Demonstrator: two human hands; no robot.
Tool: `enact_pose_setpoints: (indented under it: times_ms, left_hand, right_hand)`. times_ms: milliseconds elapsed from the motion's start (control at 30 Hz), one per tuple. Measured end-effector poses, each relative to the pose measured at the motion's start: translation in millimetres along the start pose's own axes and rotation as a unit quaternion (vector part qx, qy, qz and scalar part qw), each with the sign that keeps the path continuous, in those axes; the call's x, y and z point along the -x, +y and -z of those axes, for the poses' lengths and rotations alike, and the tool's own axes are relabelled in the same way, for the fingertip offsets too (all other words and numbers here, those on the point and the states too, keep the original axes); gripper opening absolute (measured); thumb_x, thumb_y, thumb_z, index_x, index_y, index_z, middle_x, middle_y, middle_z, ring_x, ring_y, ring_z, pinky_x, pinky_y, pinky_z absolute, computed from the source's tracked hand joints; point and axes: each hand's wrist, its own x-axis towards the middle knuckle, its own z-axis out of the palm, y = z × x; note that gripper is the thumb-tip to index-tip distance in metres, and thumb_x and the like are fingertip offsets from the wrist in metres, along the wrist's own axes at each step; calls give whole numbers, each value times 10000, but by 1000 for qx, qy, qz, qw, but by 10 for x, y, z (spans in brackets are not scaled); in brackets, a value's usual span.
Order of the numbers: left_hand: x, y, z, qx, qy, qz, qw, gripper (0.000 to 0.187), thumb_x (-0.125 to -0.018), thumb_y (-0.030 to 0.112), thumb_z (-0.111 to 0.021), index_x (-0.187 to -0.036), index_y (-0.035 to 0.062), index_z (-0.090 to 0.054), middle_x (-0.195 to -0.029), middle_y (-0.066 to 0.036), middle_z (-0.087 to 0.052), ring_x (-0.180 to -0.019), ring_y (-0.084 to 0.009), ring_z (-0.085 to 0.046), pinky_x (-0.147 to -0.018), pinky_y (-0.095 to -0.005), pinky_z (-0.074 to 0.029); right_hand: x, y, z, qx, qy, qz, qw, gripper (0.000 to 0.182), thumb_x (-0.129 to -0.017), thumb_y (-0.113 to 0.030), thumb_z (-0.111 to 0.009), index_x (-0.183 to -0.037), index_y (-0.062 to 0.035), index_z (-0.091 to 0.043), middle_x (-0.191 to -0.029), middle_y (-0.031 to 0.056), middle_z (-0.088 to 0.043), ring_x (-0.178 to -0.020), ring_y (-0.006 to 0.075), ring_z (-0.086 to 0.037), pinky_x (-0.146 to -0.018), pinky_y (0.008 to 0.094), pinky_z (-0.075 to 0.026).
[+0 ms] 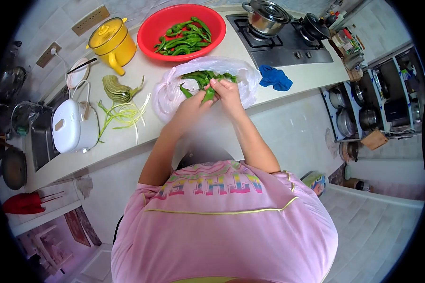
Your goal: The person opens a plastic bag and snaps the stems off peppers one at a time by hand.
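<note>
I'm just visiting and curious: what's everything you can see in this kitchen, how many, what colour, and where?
Round plastic basin: one, red, back of counter
Long peppers: many, green, in basin and bag
Thin plastic bag: one, whitish, before the hands
Lidded pot with handle: one, yellow, left of basin
Ribbed gourd: one, mottled green, left of bag
Thin strips: several, pale green, beside gourd
Boxy appliance: one, white, beside sink
Gas stove: one, silver and black, right
Round metal pot: one, silver, on stove
Round pan: one, black, on stove
Crumpled cloth: one, blue, before stove
Socket strips: two, brownish, wall
Printed shirt: one, pink, on the person
Left hand, right hand: two, bare, holding one green pepper

Smaller edge items are unclear.
</note>
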Motion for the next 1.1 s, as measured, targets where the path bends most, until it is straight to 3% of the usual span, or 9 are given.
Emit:
enact_pose_setpoints:
  times_ms: [333,500,567,633,700,767,833,967,1100]
  left_hand:
    - [170,-333,193,-87,10,-82,993,233,-863,191,-510,-997,4,-480,-864,-214,-553,-773,-370,-540,-674,-378,-427]
    - [311,-503,347,21,-26,60,998,165,-864,147,-510,-964,19,-484,-822,-132,-579,-729,-220,-572,-659,-312,-443]
    - [362,-612,385,142,-8,103,984,130,-858,119,-514,-946,28,-482,-807,-93,-579,-719,-155,-561,-651,-280,-445]
    - [398,-727,367,283,44,95,953,101,-850,91,-517,-927,39,-477,-799,-57,-572,-715,-101,-537,-644,-250,-444]
    - [408,-816,367,303,94,114,941,102,-830,77,-533,-905,56,-468,-791,-52,-564,-698,-100,-531,-626,-229,-432]
    - [412,-859,380,335,134,126,924,105,-822,80,-541,-892,61,-464,-786,-44,-562,-702,-94,-530,-620,-220,-424]
    - [385,-849,379,328,153,163,918,117,-787,55,-545,-887,69,-486,-787,-27,-550,-708,-74,-514,-605,-214,-417]
    - [322,-930,312,292,148,173,929,153,-778,32,-553,-927,63,-554,-832,-34,-570,-726,-102,-524,-643,-220,-427]
    - [225,-833,214,-15,212,-59,975,295,-734,-16,-562,-1018,57,-586,-916,-58,-610,-822,-192,-557,-744,-274,-440]
  right_hand:
    - [-100,441,-31,-232,-49,-219,946,253,-865,-222,-543,-773,10,-586,-501,-38,-368,-460,72,-350,-469,207,-322]
    - [-309,625,1,-423,-24,-305,853,227,-880,-224,-510,-799,-15,-547,-557,-23,-416,-492,78,-383,-486,223,-353]
    - [-331,533,-22,-379,51,-270,884,156,-867,-182,-516,-824,-34,-544,-697,21,-552,-574,84,-501,-491,236,-397]
    - [-321,417,-25,-255,-32,-213,943,128,-864,-145,-491,-844,-40,-560,-751,45,-603,-616,107,-552,-492,263,-437]
    - [-415,630,72,39,-47,-144,988,144,-841,-138,-490,-827,-31,-586,-774,81,-623,-630,157,-575,-525,307,-470]
    - [-445,723,41,352,-50,-40,934,158,-809,-139,-502,-805,-23,-610,-785,119,-634,-645,205,-591,-570,343,-492]
    - [-347,731,-141,643,-32,89,760,170,-769,-148,-528,-779,-16,-634,-783,159,-634,-661,251,-601,-628,371,-502]
    - [-344,964,-174,759,-90,61,642,162,-696,-157,-585,-775,-36,-660,-850,179,-619,-822,313,-585,-718,387,-488]
    - [-303,592,-216,686,-90,182,698,199,-628,-156,-672,-765,-19,-626,-844,155,-586,-839,305,-558,-701,386,-482]
